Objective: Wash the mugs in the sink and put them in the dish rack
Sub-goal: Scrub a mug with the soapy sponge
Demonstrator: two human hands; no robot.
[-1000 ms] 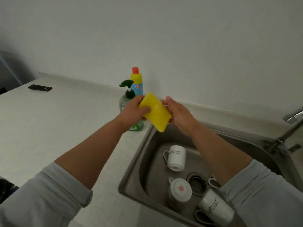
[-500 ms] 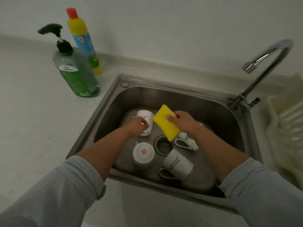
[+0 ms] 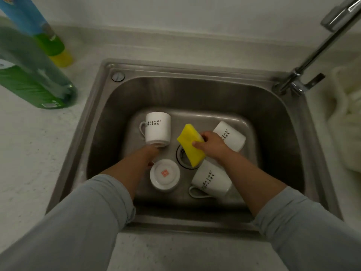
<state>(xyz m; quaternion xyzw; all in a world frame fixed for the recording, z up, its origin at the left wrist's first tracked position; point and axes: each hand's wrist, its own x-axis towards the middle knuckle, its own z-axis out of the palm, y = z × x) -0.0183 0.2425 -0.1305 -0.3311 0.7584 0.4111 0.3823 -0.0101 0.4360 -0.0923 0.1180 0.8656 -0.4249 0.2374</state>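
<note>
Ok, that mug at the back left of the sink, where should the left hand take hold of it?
Probably by the handle of the mug: the loop sticks out to its left, clear of the other mugs. Bring the left hand in from the near left and hook fingers through; the smooth round body offers a poorer grip.

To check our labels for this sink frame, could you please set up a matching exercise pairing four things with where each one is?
Things:
1. yellow sponge
2. red-stamped mug
3. green soap bottle
4. faucet

Places:
A. on the counter, left of the sink
B. gripped in the right hand
C. at the sink's far right corner
D. base up on the sink floor

Pairs: 1-B, 2-D, 3-A, 4-C
</note>
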